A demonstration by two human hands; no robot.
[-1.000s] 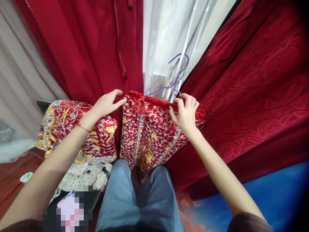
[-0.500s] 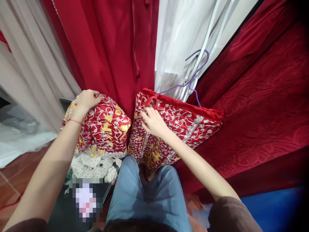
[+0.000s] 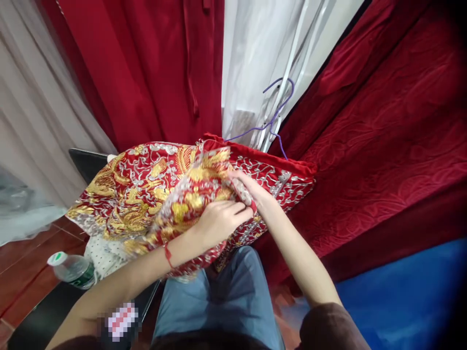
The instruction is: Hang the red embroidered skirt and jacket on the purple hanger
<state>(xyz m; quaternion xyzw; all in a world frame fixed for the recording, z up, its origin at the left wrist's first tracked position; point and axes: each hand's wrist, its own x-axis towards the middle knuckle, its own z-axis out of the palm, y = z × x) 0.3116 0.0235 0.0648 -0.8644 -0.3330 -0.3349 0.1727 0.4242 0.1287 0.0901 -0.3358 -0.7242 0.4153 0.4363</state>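
Observation:
A red garment [image 3: 134, 189] with dense gold and silver embroidery spreads from the black chair across my lap, part of it folded and lifted toward the right. My left hand [image 3: 223, 221], a red string around its wrist, is closed on the garment's edge. My right hand [image 3: 253, 189] grips the same edge just above, its fingers partly hidden by the cloth. Behind them, a red skirt-like piece [image 3: 297, 182] with silver embroidery and a red waistband hangs on a purple hanger [image 3: 272, 121].
A plastic bottle [image 3: 71, 268] with a white cap stands on the black chair [image 3: 44, 311], beside white dotted cloth [image 3: 104, 253]. Red curtain [image 3: 156, 73] and white fabric [image 3: 248, 58] hang ahead. Dark red patterned cloth [image 3: 383, 160] hangs at right, above a blue surface [image 3: 401, 287].
My left hand has moved right, bringing the garment's edge over to my right hand. The garment is turned and spread, showing more gold embroidery. My right hand has left the hanging piece's tie.

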